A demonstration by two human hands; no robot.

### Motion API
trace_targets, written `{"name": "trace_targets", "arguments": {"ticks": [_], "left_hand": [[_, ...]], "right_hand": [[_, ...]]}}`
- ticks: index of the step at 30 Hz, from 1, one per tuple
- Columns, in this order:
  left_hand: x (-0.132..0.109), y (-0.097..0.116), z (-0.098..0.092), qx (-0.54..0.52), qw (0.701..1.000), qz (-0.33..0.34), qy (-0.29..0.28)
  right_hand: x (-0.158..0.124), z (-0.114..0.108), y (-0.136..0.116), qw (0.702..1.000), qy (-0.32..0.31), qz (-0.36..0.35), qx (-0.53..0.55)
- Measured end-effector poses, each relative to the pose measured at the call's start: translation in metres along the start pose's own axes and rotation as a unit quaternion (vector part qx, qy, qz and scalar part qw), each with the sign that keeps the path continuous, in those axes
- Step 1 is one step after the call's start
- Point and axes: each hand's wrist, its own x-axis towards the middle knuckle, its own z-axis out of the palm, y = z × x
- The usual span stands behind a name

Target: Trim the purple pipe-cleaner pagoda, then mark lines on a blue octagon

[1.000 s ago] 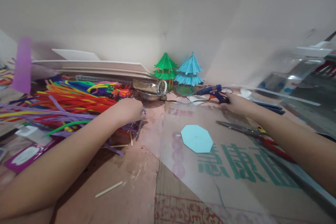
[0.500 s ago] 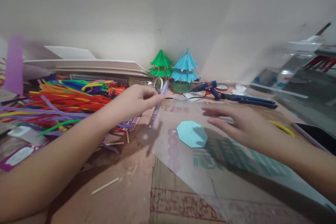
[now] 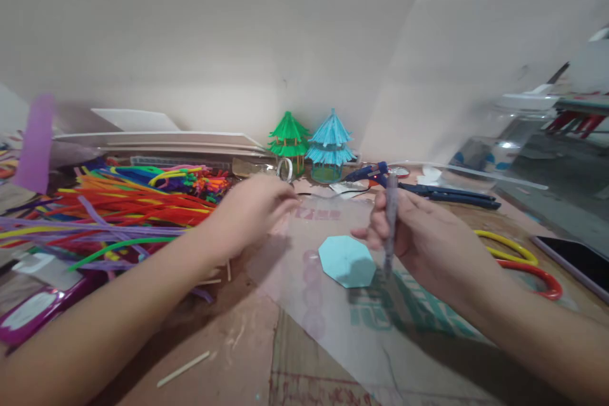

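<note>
My right hand is closed around a slim, greyish see-through pen, held nearly upright. Just left of it, a pale blue octagonal card lies flat on a translucent printed plastic sheet. My left hand hovers beyond the sheet's left edge, beside the heap of pipe cleaners. Its fingers are loosely bent and slightly apart, partly blurred, with nothing visible between them.
Colourful pipe cleaners cover the left side. Behind stand a green pagoda model and a blue one. A glue gun, dark blue tool, red-handled loop and phone lie right. A thin stick lies in front.
The pen has passed from my left hand to my right, which has closed on it. My left hand has let go and drawn slightly left. The view has tilted up a little.
</note>
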Motion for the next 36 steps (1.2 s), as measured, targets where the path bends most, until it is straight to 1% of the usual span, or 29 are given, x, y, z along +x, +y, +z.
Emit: {"name": "trace_targets", "arguments": {"ticks": [1,2,3,5,6,8,11,15,19,20,21,22,24,25,28,29,30,31,33,34,35,36], "left_hand": [[0.007,-0.016,-0.002,0.075,0.996,-0.048,-0.024],[0.013,-0.031,-0.003,0.143,0.984,-0.095,-0.043],[0.018,-0.046,-0.003,0.182,0.973,-0.124,-0.073],[0.025,-0.069,-0.001,0.194,0.969,-0.128,-0.081],[0.027,-0.076,0.001,0.196,0.97,-0.121,-0.083],[0.031,-0.085,0.004,0.186,0.974,-0.091,-0.088],[0.037,-0.088,0.008,0.173,0.977,-0.058,-0.108],[0.044,-0.089,0.007,0.158,0.978,-0.063,-0.117],[0.04,-0.085,0.002,0.112,0.985,-0.075,-0.11],[0.038,-0.081,0.001,0.103,0.99,-0.055,-0.076],[0.035,-0.076,-0.001,0.111,0.991,-0.061,-0.051],[0.033,-0.069,-0.004,0.133,0.986,-0.091,-0.045],[0.028,-0.052,-0.009,0.181,0.976,-0.118,0.003],[0.027,-0.042,-0.011,0.188,0.973,-0.128,0.028],[0.02,-0.012,-0.013,0.164,0.962,-0.173,0.134],[0.018,-0.003,-0.011,0.157,0.963,-0.171,0.14],[0.015,0.004,-0.008,0.152,0.965,-0.154,0.146],[0.011,0.009,-0.003,0.145,0.976,-0.108,0.124],[0.003,0.016,0.011,0.116,0.99,0.04,0.062],[-0.001,0.019,0.019,0.094,0.987,0.12,0.046],[-0.004,0.02,0.027,0.069,0.98,0.181,0.047],[-0.007,0.022,0.035,0.046,0.975,0.211,0.048]], "right_hand": [[0.002,-0.003,-0.006,1.0,0.008,0.007,0.011],[0.004,-0.005,-0.013,1.0,0.012,0.011,0.013],[0.006,-0.007,-0.02,1.0,0.012,0.011,0.006],[0.007,-0.011,-0.032,1.0,0.013,-0.005,-0.018],[0.007,-0.012,-0.036,0.999,0.013,-0.01,-0.029],[0.006,-0.015,-0.041,0.999,0.011,-0.013,-0.031],[0.004,-0.019,-0.044,1.0,-0.008,-0.005,-0.003],[0.004,-0.024,-0.051,0.999,-0.033,-0.012,0.015],[0.006,-0.028,-0.059,0.999,-0.046,-0.021,0.015],[0.006,-0.029,-0.06,0.998,-0.046,-0.023,0.022],[0.006,-0.03,-0.061,0.998,-0.046,-0.026,0.032],[0.006,-0.03,-0.061,0.998,-0.047,-0.029,0.043],[0.005,-0.03,-0.062,0.996,-0.054,-0.035,0.062],[0.005,-0.03,-0.062,0.995,-0.059,-0.036,0.068],[0.003,-0.029,-0.064,0.995,-0.066,-0.032,0.074],[0.003,-0.029,-0.064,0.995,-0.063,-0.03,0.072],[0.003,-0.028,-0.065,0.995,-0.058,-0.027,0.071],[0.003,-0.027,-0.065,0.996,-0.053,-0.026,0.069],[0.002,-0.026,-0.065,0.996,-0.052,-0.028,0.066],[0.001,-0.025,-0.066,0.996,-0.054,-0.031,0.064],[0.0,-0.024,-0.066,0.996,-0.057,-0.036,0.062],[-0.001,-0.023,-0.067,0.996,-0.059,-0.042,0.058]]}}
